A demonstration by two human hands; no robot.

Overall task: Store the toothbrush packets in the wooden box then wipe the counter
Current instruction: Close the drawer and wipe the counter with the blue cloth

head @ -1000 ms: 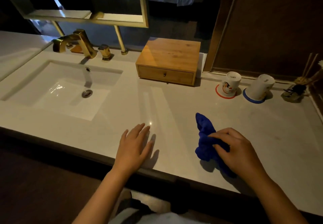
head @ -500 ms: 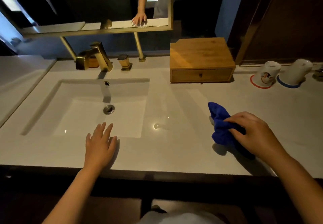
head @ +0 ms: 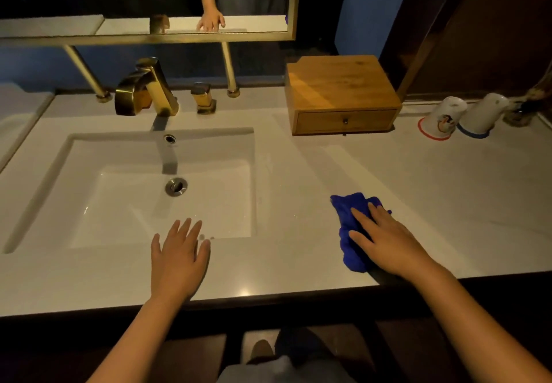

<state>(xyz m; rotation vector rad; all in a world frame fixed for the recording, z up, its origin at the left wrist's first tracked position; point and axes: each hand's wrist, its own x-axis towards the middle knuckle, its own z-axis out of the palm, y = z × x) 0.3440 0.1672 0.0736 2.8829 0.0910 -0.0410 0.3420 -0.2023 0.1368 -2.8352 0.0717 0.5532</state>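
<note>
Your left hand (head: 178, 258) lies flat, fingers straight, on the table (head: 283, 266) at the sink's (head: 161, 185) front rim. Your right hand (head: 388, 240) presses the cloth (head: 348, 233) with straight fingers. The box (head: 340, 95) stands behind, drawer closed; no packets visible.

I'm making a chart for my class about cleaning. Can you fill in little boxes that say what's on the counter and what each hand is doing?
left hand: flat on the counter, fingers straight, by the sink
right hand: presses the blue cloth, fingers straight
wooden box: drawer closed, at the back
toothbrush packets: none in sight
cups: two, upside down, right of the box
faucet: gold, behind the sink
</note>
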